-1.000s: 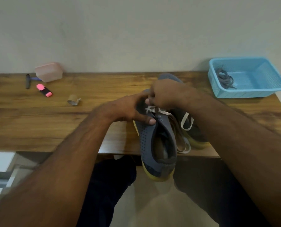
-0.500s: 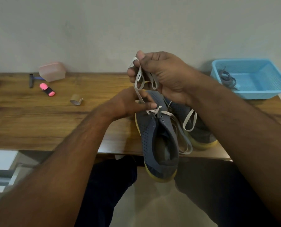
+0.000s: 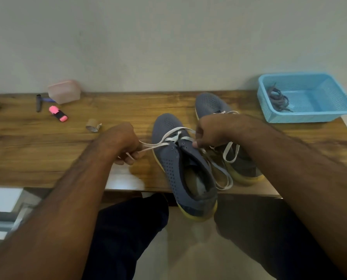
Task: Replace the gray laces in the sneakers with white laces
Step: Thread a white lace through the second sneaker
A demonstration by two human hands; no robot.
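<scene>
The left hand (image 3: 121, 143) is curled, pinching one end of the white lace (image 3: 169, 138) and drawing it out to the left of the near sneaker (image 3: 183, 164). The right hand (image 3: 213, 132) is curled at the sneaker's eyelet row, gripping the lace's other end. The wooden table (image 3: 47, 148) carries both sneakers; the near one overhangs the front edge, and the second sneaker (image 3: 219, 106) lies behind the right hand. The blue basket (image 3: 330, 116) at far right contains the gray laces (image 3: 278, 98).
</scene>
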